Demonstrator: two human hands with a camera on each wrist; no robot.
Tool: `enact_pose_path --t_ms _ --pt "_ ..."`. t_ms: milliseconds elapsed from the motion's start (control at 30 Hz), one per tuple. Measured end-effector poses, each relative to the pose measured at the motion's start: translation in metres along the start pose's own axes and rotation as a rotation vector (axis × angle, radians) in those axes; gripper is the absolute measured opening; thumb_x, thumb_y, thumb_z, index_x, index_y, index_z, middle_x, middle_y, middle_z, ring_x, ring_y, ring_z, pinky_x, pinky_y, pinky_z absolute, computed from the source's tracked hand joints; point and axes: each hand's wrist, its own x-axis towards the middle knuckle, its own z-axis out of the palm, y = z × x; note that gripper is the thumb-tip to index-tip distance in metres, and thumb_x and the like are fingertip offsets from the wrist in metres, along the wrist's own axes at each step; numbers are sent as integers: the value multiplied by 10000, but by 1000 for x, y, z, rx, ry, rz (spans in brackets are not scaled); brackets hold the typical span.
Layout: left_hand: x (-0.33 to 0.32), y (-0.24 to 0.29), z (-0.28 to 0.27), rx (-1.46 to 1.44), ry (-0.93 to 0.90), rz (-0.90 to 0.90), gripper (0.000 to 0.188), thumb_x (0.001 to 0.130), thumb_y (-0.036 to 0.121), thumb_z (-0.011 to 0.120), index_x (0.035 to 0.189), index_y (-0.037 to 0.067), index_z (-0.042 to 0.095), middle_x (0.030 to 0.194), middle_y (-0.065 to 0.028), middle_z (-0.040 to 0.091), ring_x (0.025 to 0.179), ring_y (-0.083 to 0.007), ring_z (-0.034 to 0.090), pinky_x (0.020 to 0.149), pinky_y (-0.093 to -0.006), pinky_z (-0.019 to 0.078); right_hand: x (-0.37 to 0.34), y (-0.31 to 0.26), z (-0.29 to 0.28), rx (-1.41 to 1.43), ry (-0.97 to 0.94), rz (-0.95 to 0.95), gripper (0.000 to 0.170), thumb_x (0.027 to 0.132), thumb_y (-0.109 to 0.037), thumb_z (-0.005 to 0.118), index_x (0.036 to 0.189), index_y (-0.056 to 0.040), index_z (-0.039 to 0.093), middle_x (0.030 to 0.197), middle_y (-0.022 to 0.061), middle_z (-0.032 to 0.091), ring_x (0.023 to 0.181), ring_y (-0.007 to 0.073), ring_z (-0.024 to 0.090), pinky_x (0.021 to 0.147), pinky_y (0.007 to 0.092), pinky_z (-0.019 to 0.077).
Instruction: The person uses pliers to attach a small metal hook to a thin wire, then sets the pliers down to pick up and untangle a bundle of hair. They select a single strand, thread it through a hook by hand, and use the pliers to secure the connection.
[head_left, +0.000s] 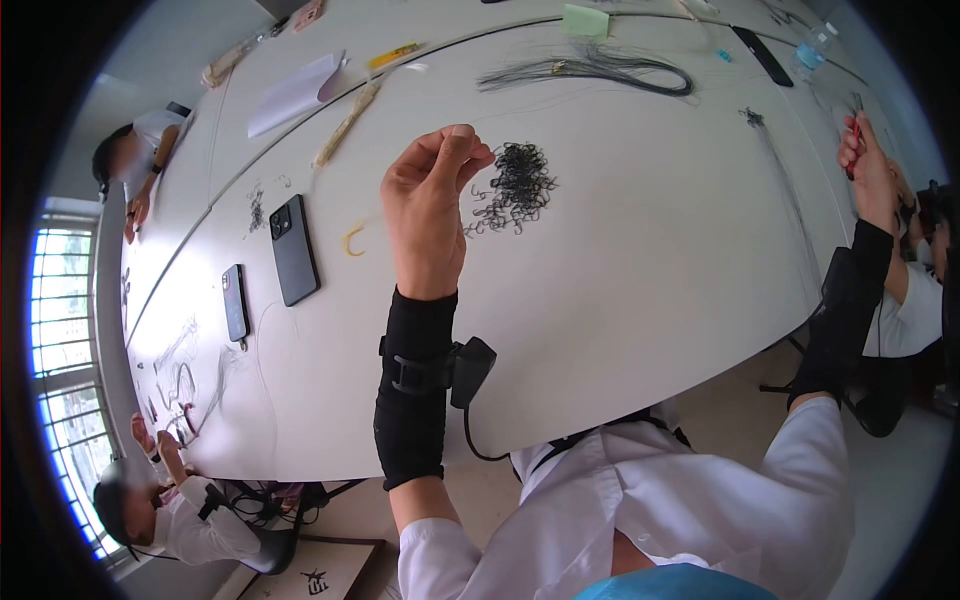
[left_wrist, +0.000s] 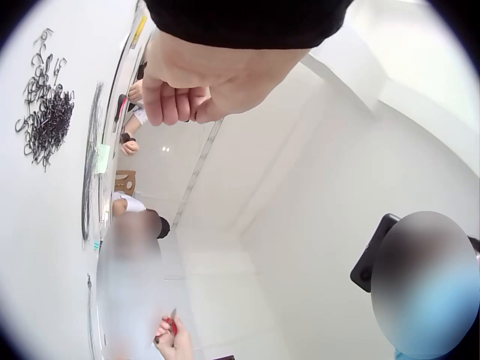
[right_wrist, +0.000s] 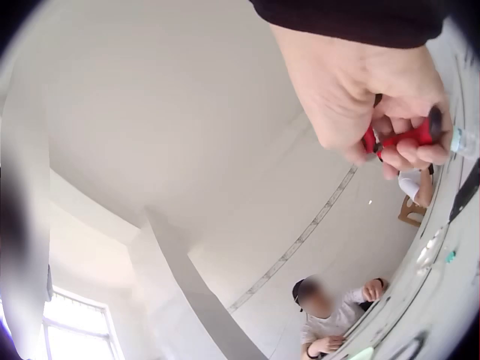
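My left hand (head_left: pixel 428 200) is raised over the table, fingers curled and thumb against the index finger. I cannot tell whether something thin sits in that pinch. Just right of its fingertips in the head view lies a heap of small bent black wire hooks (head_left: pixel 524 180); this heap (left_wrist: pixel 49 124) shows at the left of the left wrist view. Far to the right, my right hand (head_left: pixel 874 175) grips red-handled pliers (right_wrist: pixel 412 141), their grey tip pointing away from me in the head view. The palm and fingers partly cover the handles.
A bundle of long dark wires (head_left: pixel 610 68) lies beyond the heap, and thinner wires (head_left: pixel 785 185) stretch along the right. Two phones (head_left: pixel 293 250) (head_left: pixel 235 303) and a yellow curved piece (head_left: pixel 353 240) lie left. A bottle (head_left: pixel 815 50) stands far right. Other people sit around the table.
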Motion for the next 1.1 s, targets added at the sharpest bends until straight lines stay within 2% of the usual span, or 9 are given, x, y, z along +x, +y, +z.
enact_pose_path --t_ms 133,233,333,433,500,600,833,933,1100 --pt "0 11 -5 -105 -100 -20 133 980 132 647 952 15 705 924 -75 686 887 -194 677 927 -390 545 -10 11 24 -1009 -128 57 442 999 -459 576 1029 -30 676 700 -42 450 611 56 406 544 218 317" --pt "-2 18 0 -141 -113 -29 147 990 137 630 955 16 705 925 -76 687 889 -202 678 931 -396 538 -49 -15 59 -986 -165 10 451 1000 -467 568 1026 -33 689 697 -43 450 616 54 396 543 219 309" --pt "-6 22 3 -133 -152 -40 163 996 147 622 954 13 704 923 -79 686 888 -211 678 933 -398 533 -78 -32 105 -666 -329 -221 450 1001 -455 572 1088 -31 694 691 -50 442 623 55 409 548 222 315" --pt "-11 24 11 -91 -165 -53 171 997 155 624 950 11 702 921 -88 687 886 -211 678 925 -392 534 -112 -43 172 -325 -537 -376 423 986 -419 611 1138 -33 699 756 -38 539 685 56 486 619 217 388" --pt "-16 26 17 -77 -189 -82 181 1000 163 623 959 3 698 920 -90 688 883 -206 680 917 -377 538 -143 -56 219 -219 -648 -352 409 955 -398 666 1116 -23 705 841 -14 632 765 72 540 690 227 438" --pt "-22 27 22 -43 -206 -130 200 1007 174 616 979 -9 691 923 -95 692 884 -199 683 904 -355 546 -160 -51 269 -74 -758 -358 352 942 -356 687 1001 -9 701 779 -2 607 723 81 517 669 244 434" --pt "-21 27 21 -105 -260 -194 239 1027 171 554 1042 -40 665 928 -117 691 892 -199 690 903 -365 565 -158 -40 289 -13 -760 -259 276 954 -285 649 899 -16 678 675 -21 561 609 64 478 562 245 389" --pt "-21 27 24 -181 -250 -216 256 1018 181 572 1030 -56 668 923 -117 692 869 -195 685 880 -355 567 -162 -39 289 -10 -768 -241 280 976 -315 635 894 -47 644 687 -41 500 644 50 470 570 223 345" --pt "-20 25 22 -168 -234 -223 230 1004 160 592 1018 -56 669 905 -113 694 857 -191 685 871 -353 570 -162 -36 292 13 -760 -260 266 960 -276 638 905 -18 671 715 -10 586 647 64 510 590 234 401"
